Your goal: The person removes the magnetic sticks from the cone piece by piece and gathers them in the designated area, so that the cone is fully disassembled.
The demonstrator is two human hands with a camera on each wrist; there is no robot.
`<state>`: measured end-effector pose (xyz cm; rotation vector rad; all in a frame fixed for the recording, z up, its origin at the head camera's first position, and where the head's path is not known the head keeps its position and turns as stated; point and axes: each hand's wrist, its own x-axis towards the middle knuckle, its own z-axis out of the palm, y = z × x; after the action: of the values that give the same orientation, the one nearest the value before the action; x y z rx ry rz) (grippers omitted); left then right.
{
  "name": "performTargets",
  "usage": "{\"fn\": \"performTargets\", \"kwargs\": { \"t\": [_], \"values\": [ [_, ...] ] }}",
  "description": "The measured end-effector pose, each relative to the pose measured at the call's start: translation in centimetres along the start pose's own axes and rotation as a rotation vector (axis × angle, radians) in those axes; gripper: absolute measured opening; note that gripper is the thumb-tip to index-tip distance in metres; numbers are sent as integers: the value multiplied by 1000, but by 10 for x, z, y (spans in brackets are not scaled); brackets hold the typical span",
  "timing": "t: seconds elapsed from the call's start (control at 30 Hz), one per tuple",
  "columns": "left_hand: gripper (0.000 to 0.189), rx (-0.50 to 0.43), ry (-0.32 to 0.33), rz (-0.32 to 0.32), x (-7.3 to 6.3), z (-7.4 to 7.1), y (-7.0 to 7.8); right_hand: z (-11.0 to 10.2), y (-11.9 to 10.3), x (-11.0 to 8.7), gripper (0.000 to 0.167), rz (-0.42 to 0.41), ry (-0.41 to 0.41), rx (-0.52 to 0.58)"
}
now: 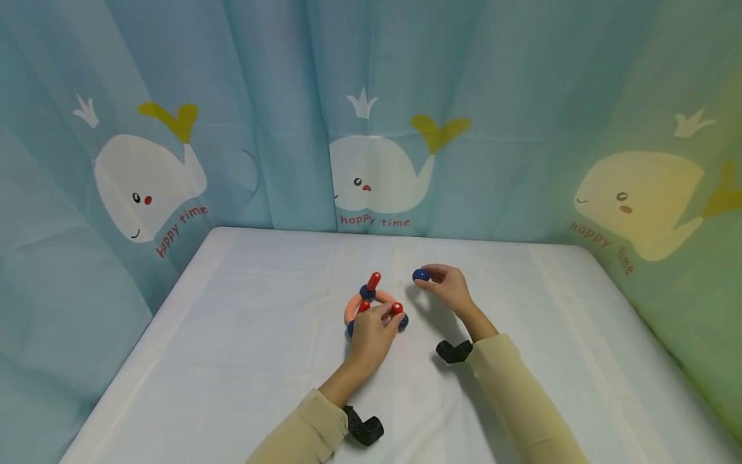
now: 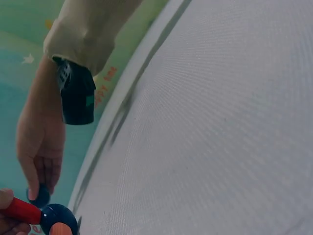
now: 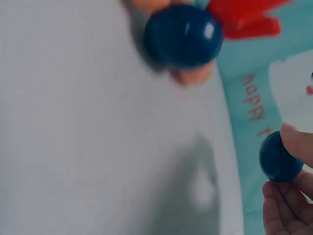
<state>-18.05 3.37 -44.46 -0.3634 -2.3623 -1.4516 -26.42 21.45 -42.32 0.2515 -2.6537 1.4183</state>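
On the table stands a toy of curved orange rods joined at blue balls, with red sticks standing up from them. My left hand reaches over its near side and pinches the right-hand red stick, hiding part of the ring. That stick runs into a blue ball in the left wrist view. Just right of the toy, my right hand holds a loose blue ball above the table. In the right wrist view, thumb and fingers grip this ball from either side.
A white cloth covers the table. Behind it hangs a blue curtain printed with whales. Both wrists carry black camera mounts, one by the left sleeve and one by the right sleeve.
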Motion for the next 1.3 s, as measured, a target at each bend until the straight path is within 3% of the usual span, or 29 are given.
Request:
{"fn": "performTargets", "kwargs": {
  "t": [0.2, 0.4, 0.83, 1.07, 1.3],
  "values": [
    [22, 31, 30, 40, -2, 0, -1, -2, 12, 6, 44, 62, -37, -60],
    [24, 47, 22, 14, -2, 0, 0, -3, 20, 12, 46, 120, -61, -70],
    [25, 28, 10, 8, -2, 1, 0, -1, 27, 17, 47, 130, -83, -133],
    [22, 65, 10, -11, -2, 1, 1, 0, 28, 16, 48, 128, -68, -131],
    [31, 141, 13, 54, -2, -3, 3, -2, 27, 15, 60, 98, -58, -155]
  ]
}}
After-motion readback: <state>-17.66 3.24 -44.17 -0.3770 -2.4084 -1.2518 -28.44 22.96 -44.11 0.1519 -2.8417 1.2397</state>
